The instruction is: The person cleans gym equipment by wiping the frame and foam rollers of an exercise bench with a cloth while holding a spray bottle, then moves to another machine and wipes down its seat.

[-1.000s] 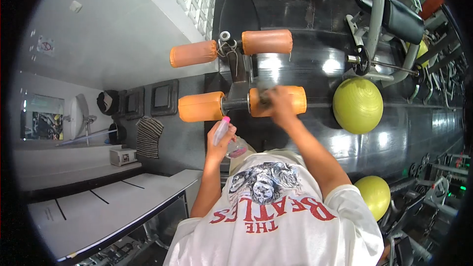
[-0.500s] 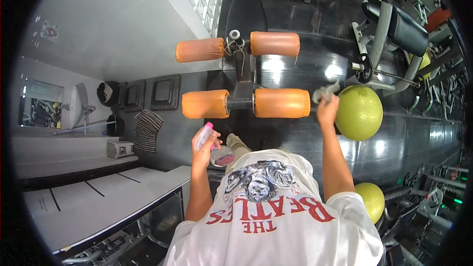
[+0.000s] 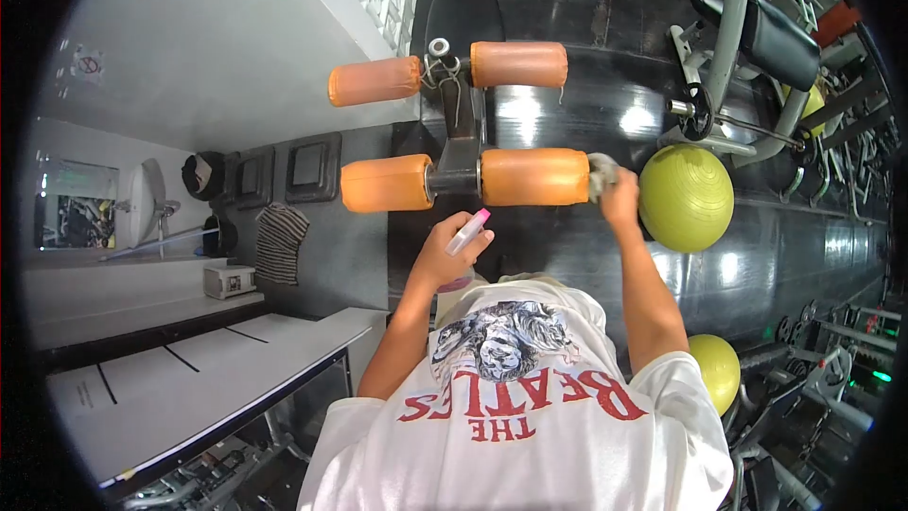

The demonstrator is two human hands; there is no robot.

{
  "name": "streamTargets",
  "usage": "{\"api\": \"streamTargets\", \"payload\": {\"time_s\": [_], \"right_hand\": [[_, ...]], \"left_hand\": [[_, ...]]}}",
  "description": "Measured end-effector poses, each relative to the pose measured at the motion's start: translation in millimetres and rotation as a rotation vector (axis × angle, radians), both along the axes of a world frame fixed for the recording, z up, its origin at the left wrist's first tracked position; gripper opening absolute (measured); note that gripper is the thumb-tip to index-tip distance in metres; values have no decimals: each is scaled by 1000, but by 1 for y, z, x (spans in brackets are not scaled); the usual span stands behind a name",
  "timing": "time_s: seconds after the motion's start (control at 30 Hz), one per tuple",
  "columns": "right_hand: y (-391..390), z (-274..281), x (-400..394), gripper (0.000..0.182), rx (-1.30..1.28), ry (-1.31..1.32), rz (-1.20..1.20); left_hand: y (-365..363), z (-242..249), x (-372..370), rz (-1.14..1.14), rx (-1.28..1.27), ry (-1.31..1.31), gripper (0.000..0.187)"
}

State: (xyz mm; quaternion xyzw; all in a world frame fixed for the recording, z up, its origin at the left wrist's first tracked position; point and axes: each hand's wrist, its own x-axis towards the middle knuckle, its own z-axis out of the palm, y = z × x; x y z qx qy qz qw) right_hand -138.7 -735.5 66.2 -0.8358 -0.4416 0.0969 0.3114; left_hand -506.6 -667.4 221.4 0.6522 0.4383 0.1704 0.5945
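Note:
My left hand (image 3: pixel 448 250) is closed round a clear spray bottle (image 3: pixel 465 235) with a pink nozzle. The nozzle points up toward the near right orange roller pad (image 3: pixel 535 177). My right hand (image 3: pixel 619 197) grips a crumpled pale cloth (image 3: pixel 601 173), which is against the outer end of that same pad. To the left, on the same metal frame (image 3: pixel 460 156), is the near left orange pad (image 3: pixel 387 184). Two more orange pads sit farther off, the far left pad (image 3: pixel 375 81) and the far right pad (image 3: pixel 519 64), with a string tied between them.
A green exercise ball (image 3: pixel 687 199) rests right of my right hand, and another green ball (image 3: pixel 716 374) lies lower down. A weight bench (image 3: pixel 771 43) stands at the upper right. At left are a striped mat (image 3: pixel 281 243), a sink (image 3: pixel 145 201) and a white counter (image 3: pixel 218 364).
My left hand has moved right and up with the spray bottle, closer to the near right pad. My right hand has brought the cloth left, onto the pad's end.

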Motion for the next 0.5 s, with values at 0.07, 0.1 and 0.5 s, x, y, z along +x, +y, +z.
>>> {"api": "streamTargets", "payload": {"time_s": [0.07, 0.1, 0.5], "right_hand": [[-22, -3, 23, 32, 26, -4, -232], [-25, 3, 20, 33, 73, -44, -164], [9, -14, -102, 48, 59, -248, 173]], "left_hand": [[-7, -10, -1, -14, 21, 19, 25], [-6, -12, 0, -22, 38, 26, 25], [-8, -14, -7, -5, -56, 10, 25]]}}
